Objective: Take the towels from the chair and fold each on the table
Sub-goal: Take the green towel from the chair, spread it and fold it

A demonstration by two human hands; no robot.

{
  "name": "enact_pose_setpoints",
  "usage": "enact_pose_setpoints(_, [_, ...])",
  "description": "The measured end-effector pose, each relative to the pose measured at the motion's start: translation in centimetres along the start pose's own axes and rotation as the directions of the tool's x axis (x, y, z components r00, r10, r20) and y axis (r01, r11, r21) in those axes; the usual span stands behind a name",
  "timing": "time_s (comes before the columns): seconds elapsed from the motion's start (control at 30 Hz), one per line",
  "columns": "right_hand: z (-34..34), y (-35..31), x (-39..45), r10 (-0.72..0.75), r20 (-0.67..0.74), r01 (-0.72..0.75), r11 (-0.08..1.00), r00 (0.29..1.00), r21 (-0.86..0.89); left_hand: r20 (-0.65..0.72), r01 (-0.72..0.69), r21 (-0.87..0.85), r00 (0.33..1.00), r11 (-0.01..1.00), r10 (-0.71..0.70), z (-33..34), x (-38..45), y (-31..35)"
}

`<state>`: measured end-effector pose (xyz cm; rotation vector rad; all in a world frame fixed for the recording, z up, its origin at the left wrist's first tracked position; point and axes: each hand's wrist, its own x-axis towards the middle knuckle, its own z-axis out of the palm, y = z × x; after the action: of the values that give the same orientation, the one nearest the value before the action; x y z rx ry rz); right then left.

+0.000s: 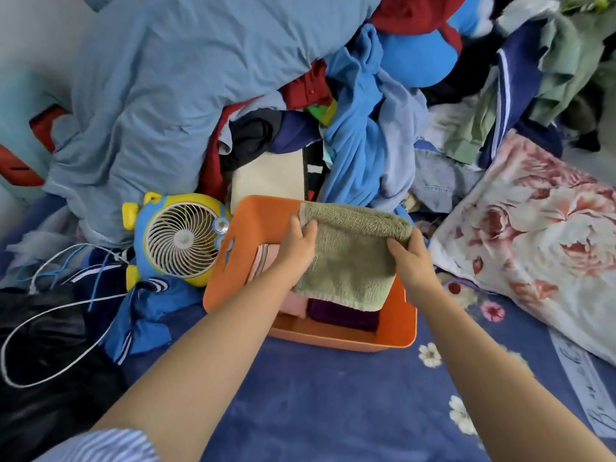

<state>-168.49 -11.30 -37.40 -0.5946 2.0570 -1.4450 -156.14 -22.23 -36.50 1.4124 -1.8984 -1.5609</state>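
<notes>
A folded olive-green towel (353,255) hangs over an orange plastic basket (253,221). My left hand (296,248) grips its left edge, thumb on top. My right hand (411,261) grips its right edge. Inside the basket lie a folded purple towel (343,315), a pink towel (295,305) and a striped pink one (263,261), all partly hidden under the green towel and my left wrist.
The basket stands on a dark blue floral sheet (316,395). A yellow-and-blue toy fan (180,238) sits left of it with white cords (50,315). A heap of clothes (233,95) rises behind. A floral pillow (533,235) lies at the right.
</notes>
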Motion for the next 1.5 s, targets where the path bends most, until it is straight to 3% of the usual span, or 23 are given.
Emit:
enact_pose_setpoints(0.1, [1.3, 3.2, 3.6, 0.076, -0.062, -0.091, 0.956, 0.995, -0.278, 0.087, 0.064, 0.182, 0.993, 0.981, -0.081, 2.4, 3.6, -2.7])
enact_pose_setpoints(0.2, [3.2, 6.4, 6.5, 0.215, -0.084, -0.230, 0.873, 0.973, -0.430, 0.085, 0.105, 0.273, 0.987, 0.956, -0.133, 4.5, 7.4, -6.1])
enact_pose_setpoints(0.4, [5.9, 13.1, 11.6, 0.405, -0.194, -0.441, 0.708, 0.893, -0.552, 0.069, 0.184, 0.450, 0.968, 0.874, -0.240, 8.4, 13.4, -11.3])
enact_pose_setpoints(0.5, [7.1, 16.2, 12.9, 0.402, -0.190, -0.435, 0.704, 0.896, -0.561, 0.017, 0.182, 0.519, 0.975, 0.835, -0.223, 10.2, 16.0, -13.6])
enact_pose_setpoints(0.63, [8.2, 19.9, 14.0, 0.376, -0.310, -0.485, 0.734, 0.873, -0.476, -0.017, 0.185, 0.582, 0.976, 0.792, -0.216, 11.3, 17.3, -15.5])
enact_pose_setpoints(0.77, [7.6, 20.8, 13.8, 0.161, -0.195, -0.248, 0.749, 0.967, -0.614, -0.049, 0.105, 0.667, 0.994, 0.738, -0.097, 11.2, 17.2, -16.2])
enact_pose_setpoints(0.9, [7.7, 21.0, 13.2, 0.002, -0.199, -0.128, 0.771, 0.980, -0.624, -0.076, 0.046, 0.591, 0.997, 0.805, -0.001, 11.7, 17.4, -17.3])
enact_pose_setpoints(0.93, [8.0, 20.7, 12.9, -0.067, -0.205, -0.077, 0.780, 0.976, -0.621, -0.068, -0.032, 0.602, 0.994, 0.798, 0.091, 11.6, 17.0, -17.4])
enact_pose_setpoints(1.0, [8.4, 20.3, 12.1, -0.255, -0.160, 0.065, 0.693, 0.954, -0.718, -0.017, -0.238, 0.705, 0.936, 0.668, 0.352, 11.5, 16.0, -18.0])
enact_pose_setpoints(1.07, [8.6, 21.0, 11.6, -0.316, 0.043, 0.201, 0.486, 0.948, -0.850, 0.166, -0.436, 0.803, 0.818, 0.406, 0.550, 11.6, 15.3, -19.3])
enact_pose_setpoints(1.13, [8.6, 21.8, 11.0, -0.224, 0.171, 0.247, 0.376, 0.959, -0.893, 0.359, -0.540, 0.791, 0.790, 0.289, 0.497, 11.6, 14.6, -20.3])
enact_pose_setpoints(1.2, [8.3, 22.3, 10.7, -0.060, 0.214, 0.221, 0.367, 0.975, -0.904, 0.437, -0.541, 0.797, 0.823, 0.268, 0.363, 11.7, 14.5, -20.8])
enact_pose_setpoints(1.33, [7.4, 22.9, 11.9, 0.096, 0.255, 0.189, 0.442, 0.962, -0.877, 0.480, -0.515, 0.796, 0.857, 0.319, 0.187, 12.1, 14.6, -20.3])
enact_pose_setpoints(1.5, [7.5, 21.5, 12.3, 0.220, 0.283, 0.178, 0.401, 0.933, -0.898, 0.466, -0.459, 0.826, 0.882, 0.326, 0.061, 12.1, 14.7, -19.3])
